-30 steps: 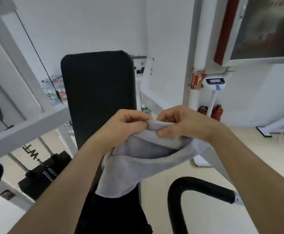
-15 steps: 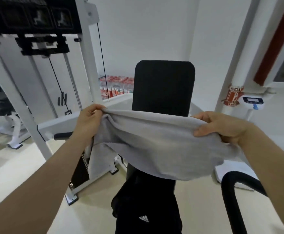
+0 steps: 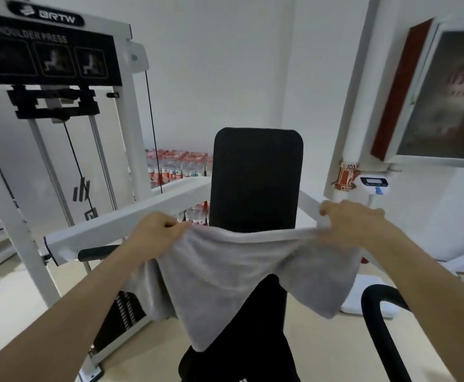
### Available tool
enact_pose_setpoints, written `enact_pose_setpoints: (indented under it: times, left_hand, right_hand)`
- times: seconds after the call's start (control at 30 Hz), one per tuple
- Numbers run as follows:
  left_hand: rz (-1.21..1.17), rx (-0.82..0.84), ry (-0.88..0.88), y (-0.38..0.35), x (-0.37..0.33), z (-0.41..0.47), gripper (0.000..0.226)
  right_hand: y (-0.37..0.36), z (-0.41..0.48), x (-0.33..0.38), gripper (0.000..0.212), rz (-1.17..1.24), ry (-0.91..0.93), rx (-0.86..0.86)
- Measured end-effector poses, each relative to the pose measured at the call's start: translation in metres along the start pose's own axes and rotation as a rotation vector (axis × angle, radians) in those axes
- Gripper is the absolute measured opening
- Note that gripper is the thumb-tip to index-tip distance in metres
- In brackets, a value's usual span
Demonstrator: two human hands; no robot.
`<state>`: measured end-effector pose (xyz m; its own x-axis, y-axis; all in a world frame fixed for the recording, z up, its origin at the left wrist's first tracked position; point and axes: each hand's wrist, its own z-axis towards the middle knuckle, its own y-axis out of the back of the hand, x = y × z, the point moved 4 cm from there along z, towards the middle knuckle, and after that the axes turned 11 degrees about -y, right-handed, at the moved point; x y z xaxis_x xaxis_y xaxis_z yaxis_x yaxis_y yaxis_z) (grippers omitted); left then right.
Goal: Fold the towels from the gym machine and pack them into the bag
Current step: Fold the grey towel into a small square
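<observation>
White walls back a gym corner, with a white shoulder-press machine (image 3: 60, 111) at left and its black backrest (image 3: 257, 177) in the middle. Both bare arms reach forward from the near corners, with the hands apart at the same height in front of the backrest's lower part. The left hand (image 3: 159, 232) has its fingers curled down over the upper left corner of the towel (image 3: 239, 279), pinching it. The right hand (image 3: 349, 224) grips the upper right corner, knuckles up; it is blurred, so how its fingers lie is hard to make out. Between the hands the grey towel's top edge runs nearly taut. The cloth hangs below, spread wide, with an uneven lower edge. It hides the backrest's bottom and part of a black shape (image 3: 239, 362) beneath, which the near edge cuts off. Bottles (image 3: 175, 166) stand far left of the backrest.
</observation>
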<state>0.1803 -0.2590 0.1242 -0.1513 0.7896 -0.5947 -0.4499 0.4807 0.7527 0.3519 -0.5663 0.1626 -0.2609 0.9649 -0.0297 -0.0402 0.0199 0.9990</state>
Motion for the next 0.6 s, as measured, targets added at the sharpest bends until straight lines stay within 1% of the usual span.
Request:
enact_pose_setpoints:
  times: [0.03,0.07,0.1,0.13,0.17,0.2,0.23,0.27,0.33,0.4,0.47,0.57,0.6]
  left_hand:
    - [-0.047,0.085,-0.059,-0.008,-0.021,0.002,0.05]
    - [-0.054,0.183,-0.144,-0.017,-0.044,0.002,0.042]
    - [-0.026,0.277,-0.237,-0.027,-0.066,0.001,0.029]
    - [-0.006,0.349,-0.315,-0.036,-0.085,-0.001,0.017]
    - [-0.008,0.393,-0.372,-0.044,-0.099,-0.003,0.012]
    - [-0.037,0.404,-0.409,-0.048,-0.108,-0.003,0.013]
    - [-0.069,0.397,-0.42,-0.049,-0.113,-0.003,0.013]
    - [-0.104,0.375,-0.423,-0.046,-0.115,-0.002,0.012]
    - [-0.165,0.297,-0.41,-0.032,-0.112,-0.001,0.01]
    - [-0.24,0.208,-0.369,-0.016,-0.102,0.001,0.013]
    - [-0.354,0.113,-0.329,-0.004,-0.094,0.001,0.014]
    - [-0.569,-0.14,-0.242,0.006,-0.083,0.003,0.017]
    - [-0.621,-0.232,-0.181,0.008,-0.076,0.006,0.017]
  right_hand:
    - [-0.001,-0.01,0.016,0.058,0.15,0.125,0.107]
    - [-0.001,-0.023,0.037,0.068,0.353,0.267,0.229]
    - [-0.001,-0.038,0.06,0.07,0.547,0.404,0.338]
    - [-0.004,-0.049,0.081,0.063,0.682,0.521,0.396]
    - [-0.008,-0.056,0.096,0.05,0.756,0.591,0.384]
    - [-0.012,-0.059,0.106,0.038,0.805,0.615,0.349]
    - [-0.016,-0.059,0.11,0.03,0.86,0.609,0.314]
    - [-0.019,-0.057,0.108,0.025,0.905,0.595,0.294]
    - [-0.029,-0.05,0.097,0.016,0.923,0.561,0.318]
    - [-0.04,-0.045,0.083,0.012,0.89,0.516,0.423]
    - [-0.054,-0.045,0.071,0.013,0.86,0.484,0.545]
    - [-0.076,-0.045,0.06,0.009,0.634,0.439,0.526]
    - [-0.085,-0.045,0.055,0.013,0.546,0.414,0.507]
